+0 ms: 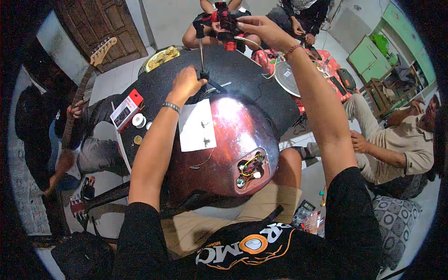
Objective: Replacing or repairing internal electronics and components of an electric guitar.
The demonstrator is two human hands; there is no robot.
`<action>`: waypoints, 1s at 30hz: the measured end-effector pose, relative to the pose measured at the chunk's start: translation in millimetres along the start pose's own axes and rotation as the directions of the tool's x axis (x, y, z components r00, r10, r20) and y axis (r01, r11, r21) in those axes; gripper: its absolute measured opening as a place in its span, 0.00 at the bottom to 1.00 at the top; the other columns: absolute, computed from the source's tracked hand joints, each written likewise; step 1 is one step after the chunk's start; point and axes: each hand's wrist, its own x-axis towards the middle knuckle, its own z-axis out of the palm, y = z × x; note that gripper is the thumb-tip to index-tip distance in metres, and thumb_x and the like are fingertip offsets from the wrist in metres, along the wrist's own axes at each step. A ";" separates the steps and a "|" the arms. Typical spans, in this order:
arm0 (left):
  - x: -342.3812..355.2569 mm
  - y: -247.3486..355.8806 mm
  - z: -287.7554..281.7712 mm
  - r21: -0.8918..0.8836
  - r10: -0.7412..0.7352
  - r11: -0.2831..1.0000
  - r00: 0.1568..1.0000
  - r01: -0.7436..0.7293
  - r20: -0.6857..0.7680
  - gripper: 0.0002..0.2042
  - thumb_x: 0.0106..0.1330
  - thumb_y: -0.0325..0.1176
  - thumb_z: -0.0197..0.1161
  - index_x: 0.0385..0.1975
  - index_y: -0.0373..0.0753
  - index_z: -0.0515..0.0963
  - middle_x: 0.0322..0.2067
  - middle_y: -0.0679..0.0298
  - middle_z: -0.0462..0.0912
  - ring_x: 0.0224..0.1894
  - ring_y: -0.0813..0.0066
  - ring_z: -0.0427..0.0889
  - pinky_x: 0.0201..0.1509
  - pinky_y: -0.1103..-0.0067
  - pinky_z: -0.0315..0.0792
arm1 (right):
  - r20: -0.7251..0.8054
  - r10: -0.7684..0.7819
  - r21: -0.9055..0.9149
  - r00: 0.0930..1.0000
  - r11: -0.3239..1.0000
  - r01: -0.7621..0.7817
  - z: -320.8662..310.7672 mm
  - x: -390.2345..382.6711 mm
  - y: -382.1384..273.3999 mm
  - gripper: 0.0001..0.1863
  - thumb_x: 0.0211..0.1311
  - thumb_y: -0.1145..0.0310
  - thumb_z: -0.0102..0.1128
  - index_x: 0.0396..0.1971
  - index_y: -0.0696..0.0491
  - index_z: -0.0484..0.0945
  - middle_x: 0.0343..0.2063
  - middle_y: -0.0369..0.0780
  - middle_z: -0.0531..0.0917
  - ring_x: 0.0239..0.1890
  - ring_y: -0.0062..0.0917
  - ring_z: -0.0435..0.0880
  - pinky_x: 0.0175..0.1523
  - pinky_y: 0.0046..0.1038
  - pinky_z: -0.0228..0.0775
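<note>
Just ahead of the left hand (pixel 187 84) stands a slim silver metal pole with black fittings (pixel 202 52); that hand is curled about the black fitting at its foot, thumb toward the right. Higher up, between the pole's upper end and the right hand (pixel 267 31), sits a bulky black-and-red device (pixel 226 23). The right hand reaches to the right side of this device with fingers extended; whether they grip it or merely touch it, I cannot tell.

Around and beneath the left hand spreads a black textured tabletop (pixel 158 88). Nearer the wearer than both hands, between the forearms, lies a glossy dark reddish-brown guitar body (pixel 210 172), with yellow and other wires (pixel 252 163) showing in its rounded opening. Just below the left hand, a white rectangular sheet of paper (pixel 190 135) rests over the guitar body, bearing small dark metal parts (pixel 206 142).

To the left of the left forearm are a red-and-white rectangular box (pixel 126 112) and a small white round spool (pixel 139 121). Below the right hand, beside its forearm, a round pale grey disc (pixel 287 78) lies on a red patterned cloth (pixel 333 67). Well apart, right of the right forearm, sits a person in a beige shirt (pixel 396 140).
</note>
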 end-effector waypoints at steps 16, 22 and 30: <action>2.0 111.4 -85.7 -0.340 0.319 0.783 0.804 -0.522 -0.502 0.11 0.71 0.36 0.68 0.36 0.33 0.86 0.29 0.52 0.87 0.30 0.56 0.87 0.36 0.66 0.76 | 0.093 0.069 0.123 0.993 0.989 -0.081 -14.1 17.0 -10.3 0.14 0.78 0.61 0.60 0.42 0.58 0.87 0.33 0.33 0.86 0.34 0.17 0.82 0.42 0.23 0.75; 6.2 111.3 -90.1 -0.292 0.342 0.809 0.812 -0.511 -0.473 0.12 0.72 0.36 0.68 0.34 0.31 0.85 0.28 0.52 0.86 0.28 0.60 0.86 0.34 0.67 0.75 | 0.061 0.066 0.064 0.996 0.996 -0.070 -14.9 22.8 -10.0 0.15 0.78 0.62 0.60 0.41 0.59 0.87 0.32 0.35 0.88 0.31 0.18 0.81 0.39 0.25 0.76; 19.5 95.9 -62.2 -0.187 0.325 0.836 0.741 -0.515 -0.587 0.17 0.71 0.48 0.66 0.32 0.40 0.90 0.25 0.54 0.86 0.32 0.50 0.84 0.48 0.59 0.73 | 0.049 0.008 0.077 0.999 0.997 -0.012 -4.0 27.6 -2.0 0.15 0.78 0.63 0.62 0.41 0.62 0.86 0.30 0.35 0.86 0.32 0.18 0.80 0.37 0.25 0.74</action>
